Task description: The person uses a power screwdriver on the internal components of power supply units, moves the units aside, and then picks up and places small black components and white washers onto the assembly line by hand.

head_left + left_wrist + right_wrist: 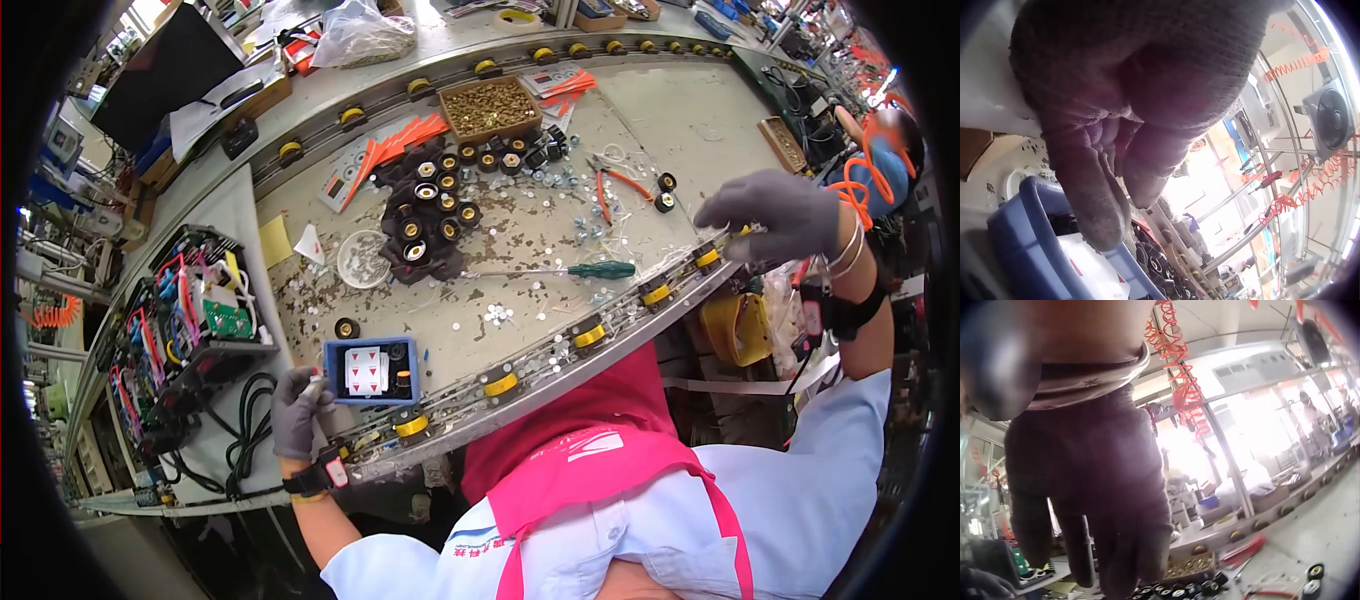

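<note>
In the head view my gloved left hand (pixel 298 410) is right at the left end of a small blue bin (pixel 372 398). The bin holds a white label sheet (pixel 366 371) with red marks and a few black round parts. The left wrist view shows the same hand (pixel 1129 94) with loosely bent fingers beside the bin (pixel 1035 231); nothing shows between thumb and forefinger. My gloved right hand (pixel 775 215) hovers over the bench's right front edge, with nothing in it. Its fingers (pixel 1079 550) point down in the right wrist view.
Black knobs with brass centres (pixel 448 205) cluster mid-bench, near a tray of brass parts (pixel 490 108). A green-handled screwdriver (pixel 600 270), red-handled pliers (pixel 605 190) and a clear round dish (pixel 362 260) lie about. A wired assembly (pixel 190 340) stands left; rollers (pixel 500 382) line the front edge.
</note>
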`<control>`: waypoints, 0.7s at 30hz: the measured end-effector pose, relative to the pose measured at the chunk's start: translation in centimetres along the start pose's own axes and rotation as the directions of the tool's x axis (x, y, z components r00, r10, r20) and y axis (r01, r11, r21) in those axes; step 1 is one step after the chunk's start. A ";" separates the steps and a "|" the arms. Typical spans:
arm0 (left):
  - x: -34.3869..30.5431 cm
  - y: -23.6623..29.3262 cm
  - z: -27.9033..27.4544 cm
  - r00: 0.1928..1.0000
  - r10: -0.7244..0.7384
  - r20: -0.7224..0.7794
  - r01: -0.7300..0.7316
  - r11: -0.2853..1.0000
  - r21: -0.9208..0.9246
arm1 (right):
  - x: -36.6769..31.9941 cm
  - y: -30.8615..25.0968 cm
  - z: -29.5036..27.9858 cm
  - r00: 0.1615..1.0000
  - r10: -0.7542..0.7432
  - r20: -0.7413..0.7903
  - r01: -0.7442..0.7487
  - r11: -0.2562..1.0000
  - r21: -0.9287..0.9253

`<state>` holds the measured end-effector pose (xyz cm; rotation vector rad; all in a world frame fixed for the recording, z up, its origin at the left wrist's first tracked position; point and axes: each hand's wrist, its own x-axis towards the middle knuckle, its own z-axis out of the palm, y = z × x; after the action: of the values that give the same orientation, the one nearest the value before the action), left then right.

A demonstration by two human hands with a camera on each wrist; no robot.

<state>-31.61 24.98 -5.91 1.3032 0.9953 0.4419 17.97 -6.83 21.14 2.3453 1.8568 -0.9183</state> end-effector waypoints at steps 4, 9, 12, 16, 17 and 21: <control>-0.6 1.4 0.1 0.999 -0.005 0.046 0.002 0.998 0.064 | 2.4 -1.7 -5.5 0.996 0.085 0.016 -0.083 0.992 -0.094; -0.4 2.1 2.9 0.995 -0.036 0.093 0.010 0.963 0.269 | 13.4 0.1 -6.3 0.987 -0.123 -0.103 0.109 0.985 -0.134; 0.5 1.1 3.6 0.992 -0.021 0.121 -0.024 0.931 0.363 | 21.8 1.5 -1.4 0.990 -0.069 -0.120 0.067 0.997 -0.026; 1.5 0.2 3.7 0.993 0.009 0.120 -0.070 0.857 0.511 | 31.2 3.9 6.2 1.000 -0.007 0.005 0.008 0.975 -0.221; 1.4 0.9 4.1 0.991 0.009 0.130 -0.083 0.818 0.570 | 33.0 3.9 7.8 1.000 -0.012 -0.009 0.010 0.970 -0.243; 2.1 -0.3 4.0 0.995 0.009 0.095 -0.054 0.876 0.480 | 35.9 1.2 10.4 0.994 0.009 -0.108 -0.027 0.986 -0.167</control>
<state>-27.34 24.13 -7.15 1.7739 1.0467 0.1544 18.98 20.89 -3.91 2.3471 1.8648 -0.6179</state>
